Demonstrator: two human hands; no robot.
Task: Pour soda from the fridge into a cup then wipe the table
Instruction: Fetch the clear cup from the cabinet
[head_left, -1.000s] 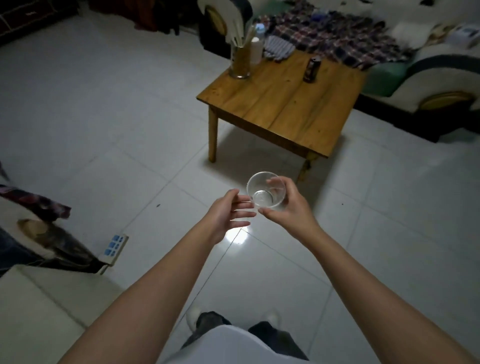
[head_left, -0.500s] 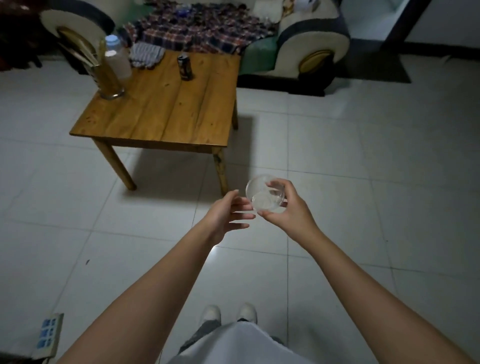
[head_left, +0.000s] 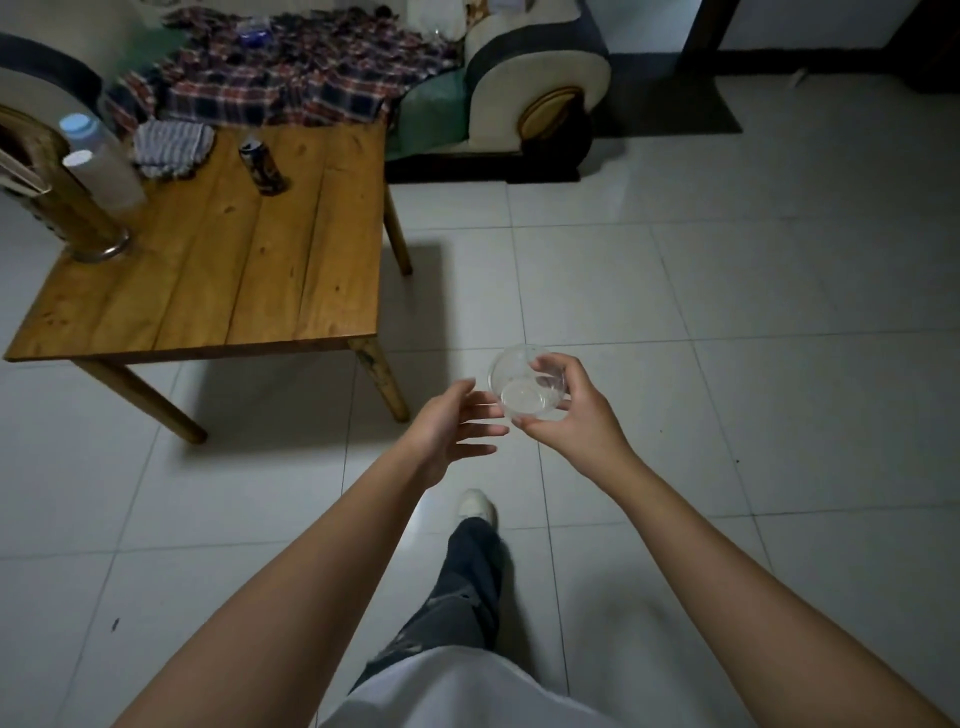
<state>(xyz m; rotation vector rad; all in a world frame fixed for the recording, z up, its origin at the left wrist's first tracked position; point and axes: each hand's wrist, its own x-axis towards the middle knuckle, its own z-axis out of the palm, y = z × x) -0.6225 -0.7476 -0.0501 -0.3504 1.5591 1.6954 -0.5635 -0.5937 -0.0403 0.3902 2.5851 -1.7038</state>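
Note:
My right hand (head_left: 576, 421) holds a clear plastic cup (head_left: 524, 384) by its side, out over the tiled floor in front of me. My left hand (head_left: 452, 426) hovers just left of the cup with relaxed fingers that hold nothing. To the upper left stands a wooden table (head_left: 291, 270). A dark soda can (head_left: 262, 165) stands near the table's far edge. A striped cloth (head_left: 171, 145) lies on the far left part of the table.
A white bottle (head_left: 104, 166) and a brass holder (head_left: 88, 223) stand at the table's left corner. Behind the table is a sofa (head_left: 540, 62) with a plaid shirt (head_left: 291, 83) on it. Pale floor tiles (head_left: 727, 312) spread to the right.
The view has swung so the table now lies closer, at the upper left. Both hands keep the same pose around the cup. One foot has stepped forward.

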